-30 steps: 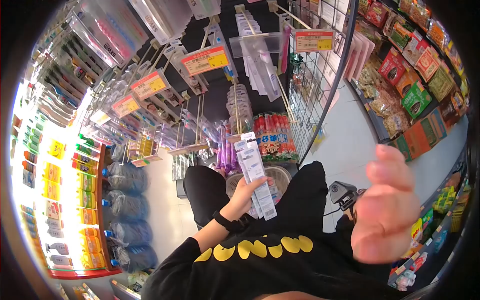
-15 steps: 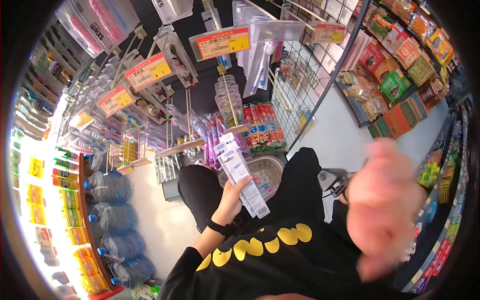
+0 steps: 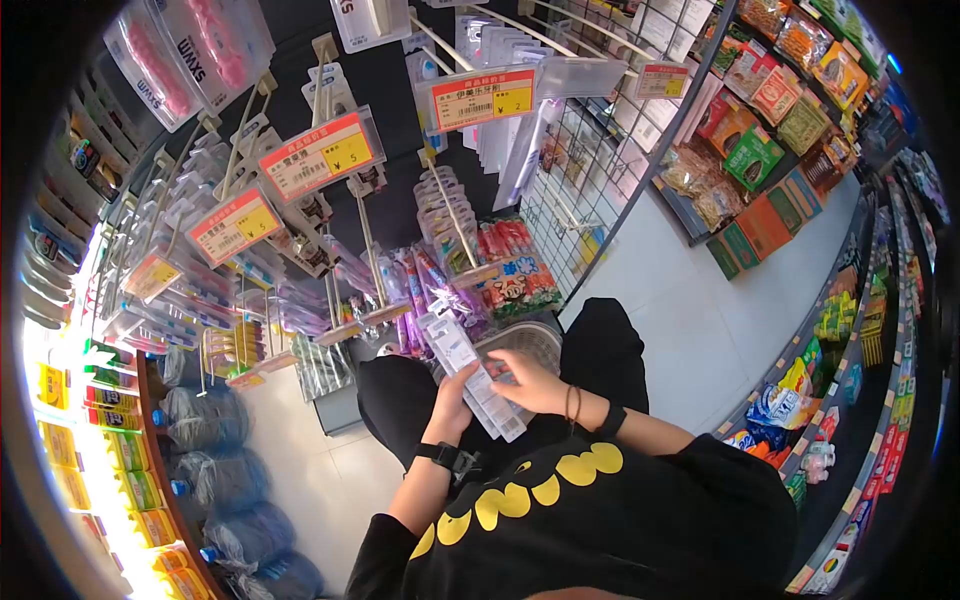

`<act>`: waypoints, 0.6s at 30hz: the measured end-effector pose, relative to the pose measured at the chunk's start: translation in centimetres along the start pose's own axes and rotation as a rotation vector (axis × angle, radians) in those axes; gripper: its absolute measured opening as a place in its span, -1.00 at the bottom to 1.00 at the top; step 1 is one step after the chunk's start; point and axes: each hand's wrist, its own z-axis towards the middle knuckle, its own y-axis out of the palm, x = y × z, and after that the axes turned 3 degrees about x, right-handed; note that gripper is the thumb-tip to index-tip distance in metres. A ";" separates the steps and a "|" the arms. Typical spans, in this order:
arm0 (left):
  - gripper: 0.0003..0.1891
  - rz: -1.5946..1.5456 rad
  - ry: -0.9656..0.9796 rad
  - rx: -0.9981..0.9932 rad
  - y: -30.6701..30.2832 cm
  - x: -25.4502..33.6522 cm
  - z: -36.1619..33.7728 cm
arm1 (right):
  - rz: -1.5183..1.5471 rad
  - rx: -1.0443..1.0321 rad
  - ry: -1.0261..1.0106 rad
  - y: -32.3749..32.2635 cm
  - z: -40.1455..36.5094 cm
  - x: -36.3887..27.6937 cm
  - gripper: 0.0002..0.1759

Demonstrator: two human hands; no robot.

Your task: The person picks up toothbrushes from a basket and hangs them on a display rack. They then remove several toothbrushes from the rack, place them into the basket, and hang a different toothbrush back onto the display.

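White toothbrush packages (image 3: 468, 370), overlapping in a small stack, lie slanted above my lap. My left hand (image 3: 453, 402) has its fingers wrapped round their left side. At their right edge is my right hand (image 3: 528, 383), fingers apart and touching or close to the packages. Behind both hands a light plastic basket (image 3: 545, 338) stands between my knees, its contents mostly hidden. Purple packages (image 3: 430, 280) and red packs (image 3: 512, 255) hang or rest just beyond the basket.
Hooks with packaged toothbrushes and price tags (image 3: 482, 98) project overhead. A wire grid (image 3: 600, 180) rises to the right of them. Large water bottles (image 3: 215, 418) line the left floor. Snack shelves (image 3: 790, 130) stand at the upper right, more shelves (image 3: 850, 400) at the far right.
My right hand, blurred at the right before, has come in beside the packages. My left hand still holds them. The view has shifted slightly, and a dark device near my right knee no longer shows.
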 end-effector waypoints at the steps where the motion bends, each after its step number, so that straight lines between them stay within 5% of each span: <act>1: -0.73 0.009 -0.003 -0.024 0.3 -0.2 0.0 | 0.001 0.003 -0.001 0.6 0.3 0.2 -0.41; 3: -0.76 0.027 -0.009 0.033 0.4 -0.4 0.2 | -0.235 0.007 -0.155 1.7 0.9 0.8 -0.37; 10: -0.75 0.048 0.038 0.108 -0.2 -1.0 1.3 | -0.317 0.021 -0.239 1.9 0.5 0.0 -0.28; 18: -0.72 0.093 0.021 0.044 0.1 -1.5 1.4 | -0.235 0.058 -0.181 0.3 0.2 0.6 -0.34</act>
